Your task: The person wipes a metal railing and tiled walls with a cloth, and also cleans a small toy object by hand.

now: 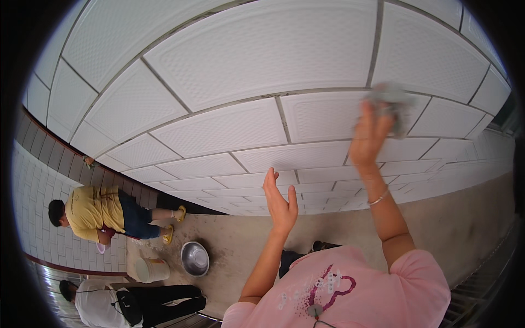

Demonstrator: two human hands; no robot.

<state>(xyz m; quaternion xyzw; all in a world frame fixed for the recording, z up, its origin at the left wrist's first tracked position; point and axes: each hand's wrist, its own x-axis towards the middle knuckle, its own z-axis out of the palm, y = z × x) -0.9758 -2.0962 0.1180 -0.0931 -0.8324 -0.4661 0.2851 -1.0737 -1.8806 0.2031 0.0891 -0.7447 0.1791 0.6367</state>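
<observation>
My right hand (369,135) is raised against the white tiled wall (262,53), its fingers on a greyish-green cloth (398,107). Both the hand and the cloth are blurred, so the cloth's exact shape is unclear. The cloth lies over a tile just below a grey joint line. Lower and to the left, my left hand (281,201) is held up near the wall with nothing in it, thumb apart from the fingers. Whether its fingertips touch the tiles cannot be told.
On the concrete floor (233,233) at the left stand a metal basin (195,259) and a pale bucket (151,269). Beyond them are a person in a yellow shirt (96,209) and another in a white shirt (96,301). Metal bars (471,295) show at the lower right.
</observation>
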